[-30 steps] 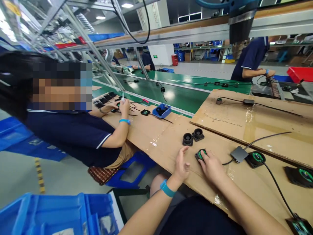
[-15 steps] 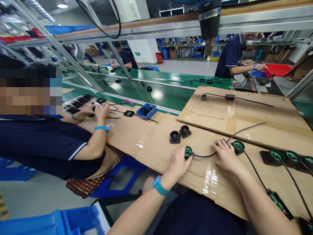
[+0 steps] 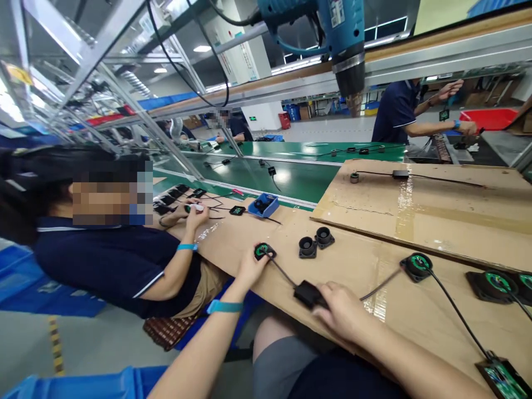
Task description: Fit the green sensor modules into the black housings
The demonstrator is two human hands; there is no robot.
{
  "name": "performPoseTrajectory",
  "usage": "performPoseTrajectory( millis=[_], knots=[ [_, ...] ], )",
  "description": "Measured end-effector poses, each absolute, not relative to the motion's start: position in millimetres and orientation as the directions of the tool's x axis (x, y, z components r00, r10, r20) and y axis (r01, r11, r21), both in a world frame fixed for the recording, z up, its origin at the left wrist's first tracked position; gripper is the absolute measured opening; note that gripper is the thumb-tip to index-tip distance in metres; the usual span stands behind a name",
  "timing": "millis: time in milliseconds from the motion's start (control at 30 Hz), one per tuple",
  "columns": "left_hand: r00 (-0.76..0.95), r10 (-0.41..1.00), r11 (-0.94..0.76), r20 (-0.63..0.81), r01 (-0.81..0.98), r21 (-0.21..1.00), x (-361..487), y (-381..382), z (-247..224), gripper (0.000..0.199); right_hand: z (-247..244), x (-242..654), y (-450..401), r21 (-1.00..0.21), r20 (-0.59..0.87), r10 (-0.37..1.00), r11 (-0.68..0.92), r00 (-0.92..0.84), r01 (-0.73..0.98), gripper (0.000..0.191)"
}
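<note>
My left hand [image 3: 249,267] is closed on a round black housing [image 3: 264,251] with a green circuit board inside. A black cable [image 3: 285,272] runs from that housing to a small black box [image 3: 306,293]. The fingers of my right hand [image 3: 338,306] are wrapped round the right end of this box. Beyond that hand, a blurred length of cable [image 3: 380,285] stretches right along the cardboard. Two black housings [image 3: 307,247] without visible boards stand side by side, past my hands. Farther right sits another housing [image 3: 417,266] with a green board, wired to a box with an exposed circuit board [image 3: 504,378].
Cardboard [image 3: 357,260] covers the bench. A co-worker [image 3: 120,266] sits close on my left, handling small parts near a blue bin [image 3: 264,205]. Overhead hangs a power drill [image 3: 349,66]. A raised cardboard sheet [image 3: 361,205] lies beyond, beside a green conveyor [image 3: 299,185].
Both my hands have moved left and toward me, carrying the housing and its cable. The black box, earlier hidden by my right hand, now shows. The view has tilted upward.
</note>
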State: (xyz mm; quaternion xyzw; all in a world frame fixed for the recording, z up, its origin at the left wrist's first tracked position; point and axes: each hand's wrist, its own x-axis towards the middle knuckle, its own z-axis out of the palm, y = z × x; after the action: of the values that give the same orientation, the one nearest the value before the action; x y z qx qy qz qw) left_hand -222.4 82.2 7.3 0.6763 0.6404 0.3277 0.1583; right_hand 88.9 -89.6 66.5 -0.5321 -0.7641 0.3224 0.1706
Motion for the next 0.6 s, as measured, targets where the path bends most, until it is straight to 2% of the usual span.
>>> performPoseTrajectory(
  millis=[133,200,267,333,400,500,600],
  knots=[
    [0.044,0.977,-0.165,0.207,0.772,0.614,-225,151,22,0.057,66,53,-110,-0.847,-0.015,0.791,0.314,-0.612,0.428,0.078],
    [0.099,0.977,-0.197,0.190,0.769,0.608,-221,177,29,0.059,69,46,-113,-0.858,0.004,0.732,0.352,-0.681,0.374,0.077],
    [0.142,0.975,-0.219,0.172,0.763,0.609,-217,199,34,0.060,76,49,-106,-0.823,0.050,0.726,0.419,-0.686,0.384,0.066],
    [0.173,0.972,-0.235,0.159,0.754,0.614,-212,217,37,0.060,85,64,-84,-0.766,0.127,0.773,0.474,-0.621,0.434,0.050],
    [0.204,0.967,-0.255,0.154,0.744,0.618,-210,236,39,0.061,93,90,-49,-0.705,0.182,0.850,0.463,-0.494,0.537,0.037],
    [0.250,0.954,-0.299,0.166,0.728,0.617,-207,261,43,0.059,99,144,21,-0.563,0.155,0.965,0.262,-0.211,0.784,0.031],
    [0.252,0.944,-0.329,0.212,0.722,0.608,-199,260,51,0.054,100,202,95,-0.389,0.145,0.989,0.035,0.024,0.921,0.035]
  ],
)
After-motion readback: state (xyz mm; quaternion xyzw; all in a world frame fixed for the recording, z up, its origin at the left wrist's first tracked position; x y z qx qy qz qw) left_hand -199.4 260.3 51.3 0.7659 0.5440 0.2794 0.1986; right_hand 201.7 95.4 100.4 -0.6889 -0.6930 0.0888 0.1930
